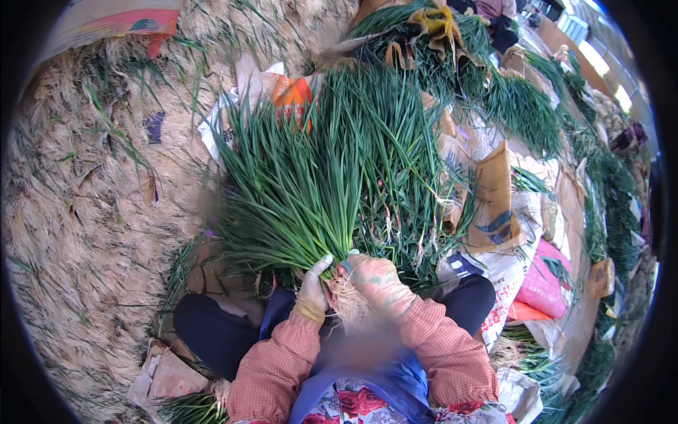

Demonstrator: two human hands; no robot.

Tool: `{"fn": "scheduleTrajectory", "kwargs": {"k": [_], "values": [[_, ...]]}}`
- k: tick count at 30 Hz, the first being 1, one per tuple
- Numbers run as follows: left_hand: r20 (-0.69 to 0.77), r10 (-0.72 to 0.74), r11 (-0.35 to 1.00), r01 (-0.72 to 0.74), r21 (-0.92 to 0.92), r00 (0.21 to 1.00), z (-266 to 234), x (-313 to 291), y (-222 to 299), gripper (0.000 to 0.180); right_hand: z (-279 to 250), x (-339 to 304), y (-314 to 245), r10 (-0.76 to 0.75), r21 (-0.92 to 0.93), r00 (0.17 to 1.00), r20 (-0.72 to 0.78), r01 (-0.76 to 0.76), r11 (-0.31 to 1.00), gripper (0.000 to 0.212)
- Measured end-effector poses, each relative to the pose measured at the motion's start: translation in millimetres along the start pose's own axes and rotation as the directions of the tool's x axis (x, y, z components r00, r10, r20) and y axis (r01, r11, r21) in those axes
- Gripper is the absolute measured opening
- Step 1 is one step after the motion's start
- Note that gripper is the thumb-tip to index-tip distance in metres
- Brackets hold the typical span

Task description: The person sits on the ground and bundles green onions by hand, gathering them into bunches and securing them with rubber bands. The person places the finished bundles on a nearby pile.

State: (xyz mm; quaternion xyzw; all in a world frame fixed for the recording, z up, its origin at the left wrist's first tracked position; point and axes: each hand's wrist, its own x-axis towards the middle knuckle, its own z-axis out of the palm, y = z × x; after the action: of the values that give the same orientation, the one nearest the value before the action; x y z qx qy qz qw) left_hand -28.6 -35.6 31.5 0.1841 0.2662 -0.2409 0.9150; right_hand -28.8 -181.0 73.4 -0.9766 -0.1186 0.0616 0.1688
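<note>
A thick bunch of spring onions (311, 205) fans out away from me, green leaves at the far end, pinkish bulbs and pale roots (346, 295) near my lap. My gloved left hand (313, 288) is closed round the bunch's left side just above the roots, thumb pointing up. My gloved right hand (380, 279) is closed against its right side at the bulbs, its fingertips partly hidden. More loose spring onions (402, 191) lie just beyond and to the right, some roots facing me. I sit with my legs folded under both arms.
A wide layer of pale, dry root trimmings (99, 240) covers the ground at left. A brown paper sack piece (494, 198), a white sack (519, 233) and a pink sack (544, 283) lie at right. More onion heaps (522, 109) stretch farther back, near another person (498, 18).
</note>
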Motion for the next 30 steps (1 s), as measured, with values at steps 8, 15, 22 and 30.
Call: {"fn": "scheduleTrajectory", "kwargs": {"k": [8, 15, 22, 30], "values": [[0.351, -0.007, 0.992, -0.037, 0.118, 0.936, 4.1, -27.9, 0.5, 0.051, -68.5, 9.3, 20.3, 0.249, 0.753, 0.965, 0.077, -0.220, 0.620, 0.027], [0.503, -0.006, 0.958, -0.140, 0.251, 0.864, 0.2, -52.8, 21.7, 0.069, -98.3, -0.1, -10.3, 0.072, 0.848, 0.997, 0.033, -0.066, 0.526, 0.027], [0.558, 0.504, 0.809, -0.587, -0.036, 0.659, 122.3, -118.2, 53.7, 0.064, -86.1, 8.2, -39.5, -0.498, 0.761, 0.822, 0.275, -0.503, -0.409, 0.056], [0.448, 0.771, 0.633, -0.614, -0.471, 0.452, 145.8, -210.6, 162.4, 0.050, -141.4, 1.7, -90.2, -0.649, 0.941, 0.690, 0.322, -0.158, 0.299, 0.037]]}}
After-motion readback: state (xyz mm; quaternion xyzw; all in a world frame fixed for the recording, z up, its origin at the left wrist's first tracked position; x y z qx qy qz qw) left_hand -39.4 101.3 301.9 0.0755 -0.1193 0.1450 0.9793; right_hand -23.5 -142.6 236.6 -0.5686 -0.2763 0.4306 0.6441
